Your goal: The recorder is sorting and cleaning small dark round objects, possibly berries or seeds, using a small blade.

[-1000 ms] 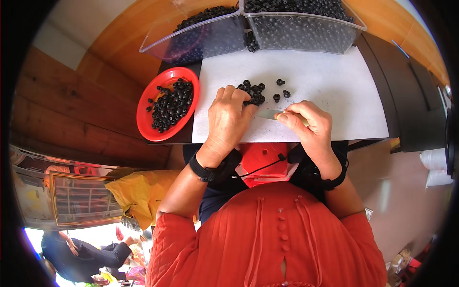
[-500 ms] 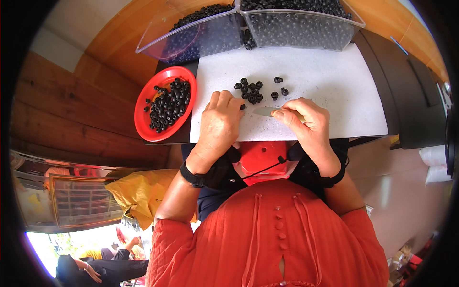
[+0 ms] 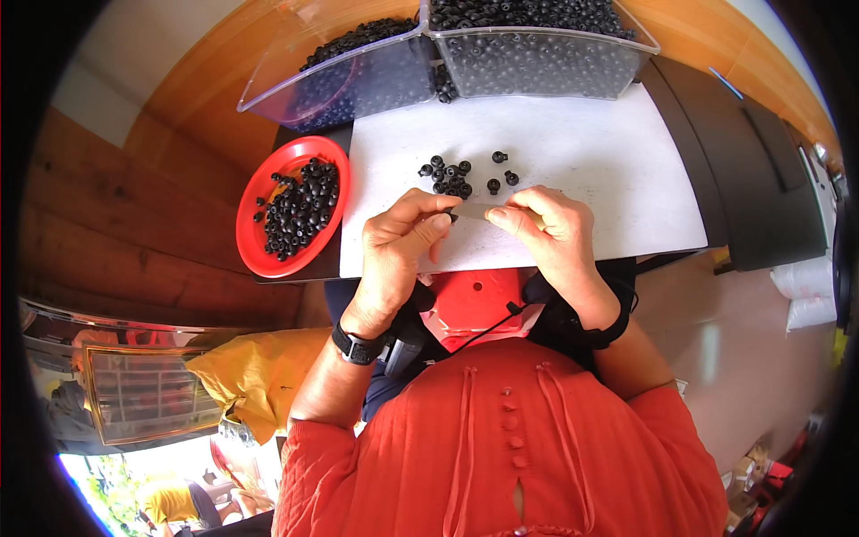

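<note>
A: In the head view, what do the two hands do?

B: The left hand (image 3: 398,246) and the right hand (image 3: 546,228) meet at the near edge of the white sheet (image 3: 608,170) that covers the desk. Both are closed narrow, with the fingertips pinching. Between them is a thin pale strip (image 3: 483,212); the right hand holds one end, and the left fingertips touch the other end. There seems to be a small dark piece at the left fingertips, but it is too small to tell.

A: Where are the black pieces?

B: A little group of loose black beads (image 3: 456,174) lies on the sheet just beyond the hands, near its middle. More fill a red plate (image 3: 259,251) at the left edge of the desk, beside the sheet. Very many are in two clear plastic bins (image 3: 537,63) along the far edge.

A: Anything more on the person?

B: A dark watch (image 3: 358,345) is on the left wrist, and the sleeves are orange.
</note>
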A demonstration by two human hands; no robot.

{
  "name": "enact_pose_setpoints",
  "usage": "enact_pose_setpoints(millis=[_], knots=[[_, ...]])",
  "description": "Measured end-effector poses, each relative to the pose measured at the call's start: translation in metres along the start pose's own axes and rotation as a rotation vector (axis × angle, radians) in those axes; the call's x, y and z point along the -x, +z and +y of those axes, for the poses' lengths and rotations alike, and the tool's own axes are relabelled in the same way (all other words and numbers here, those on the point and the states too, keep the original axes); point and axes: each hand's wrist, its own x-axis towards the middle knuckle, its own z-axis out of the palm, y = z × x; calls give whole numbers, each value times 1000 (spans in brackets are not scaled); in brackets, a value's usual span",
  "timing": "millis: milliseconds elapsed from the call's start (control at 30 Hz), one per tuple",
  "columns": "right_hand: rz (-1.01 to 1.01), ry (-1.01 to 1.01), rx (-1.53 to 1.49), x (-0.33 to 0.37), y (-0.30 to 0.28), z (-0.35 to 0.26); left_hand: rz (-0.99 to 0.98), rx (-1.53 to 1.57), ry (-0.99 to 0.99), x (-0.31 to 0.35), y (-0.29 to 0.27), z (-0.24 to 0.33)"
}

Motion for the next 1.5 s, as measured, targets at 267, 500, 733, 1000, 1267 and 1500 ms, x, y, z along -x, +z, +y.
enact_pose_setpoints(millis=[267,500,733,1000,1267,1500], knots=[[-8,39,6,0,-1,-1,16,28,24,4,6,-6],[-14,34,20,-2,-1,-3,14,182,61,3,8,-11],[-1,1,19,0,0,0,15,212,33,3,8,-12],[10,-15,10,0,0,1,-4,167,68,6,10,-11],[8,-23,18,0,0,1,6,118,118,4,11,-14],[4,-38,17,-1,0,0,15,118,109,4,10,-15]])
